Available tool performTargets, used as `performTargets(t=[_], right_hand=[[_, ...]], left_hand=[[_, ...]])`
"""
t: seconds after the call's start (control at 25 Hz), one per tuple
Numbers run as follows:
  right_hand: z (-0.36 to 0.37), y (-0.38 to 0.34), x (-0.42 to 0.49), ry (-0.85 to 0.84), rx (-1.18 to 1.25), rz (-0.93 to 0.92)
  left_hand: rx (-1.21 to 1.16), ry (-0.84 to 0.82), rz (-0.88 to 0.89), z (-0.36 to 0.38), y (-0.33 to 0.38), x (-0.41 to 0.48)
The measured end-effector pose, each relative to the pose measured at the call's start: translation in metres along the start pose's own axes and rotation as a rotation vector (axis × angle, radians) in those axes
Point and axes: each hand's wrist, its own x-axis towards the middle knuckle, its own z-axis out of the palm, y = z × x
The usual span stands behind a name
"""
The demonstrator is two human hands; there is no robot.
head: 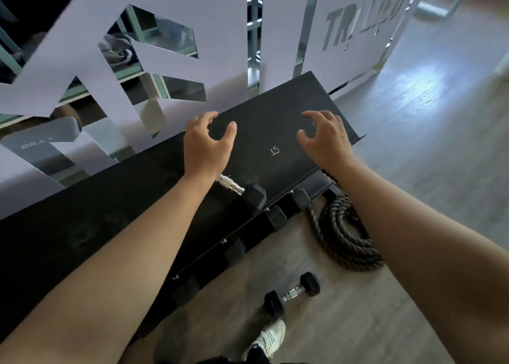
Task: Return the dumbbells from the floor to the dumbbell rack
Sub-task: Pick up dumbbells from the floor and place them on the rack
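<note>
A black dumbbell rack (275,132) runs diagonally across the view, its top shelf marked "15". My left hand (206,146) and my right hand (327,137) hover over that top shelf, both empty with fingers spread. Just below my left wrist a black hex dumbbell (248,194) with a chrome handle rests on a lower shelf. More black dumbbell heads (275,216) show along the lower tiers. One small black hex dumbbell (292,293) lies on the wooden floor near my white shoe (268,337).
A coiled thick black rope (344,234) lies on the floor beside the rack's right end. Behind the rack stands a mirrored wall with pale lettered panels (363,19). A grey bench (41,140) is reflected at the left. Wooden floor (440,143) stretches to the right.
</note>
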Motion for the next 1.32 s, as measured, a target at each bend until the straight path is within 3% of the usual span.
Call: performTargets(t=[0.12,0.4,0.6,0.8,0.92,1.16,1.32], right_hand=[[0.006,0.013,-0.019,0.004,0.006,0.027],[0.027,0.073,-0.052,-0.150,0.155,0.147],[0.058,0.180,-0.080,-0.380,0.240,0.244],[0.106,0.284,-0.124,-0.569,0.284,0.492],[0.180,0.357,-0.158,-0.571,0.280,0.599],[0.400,0.514,-0.256,-0.548,0.328,0.802],[0.511,0.599,-0.329,-0.593,0.337,0.981]], left_hand=[[-0.093,-0.015,-0.056,0.012,-0.007,-0.019],[-0.233,-0.016,-0.457,0.053,-0.025,-0.102],[-0.264,0.122,-0.819,0.149,-0.045,-0.175],[-0.307,0.167,-1.182,0.261,-0.098,-0.253],[-0.267,0.212,-1.248,0.324,-0.176,-0.282],[0.070,0.160,-1.257,0.456,-0.412,-0.365],[0.153,0.159,-1.421,0.526,-0.527,-0.426]])
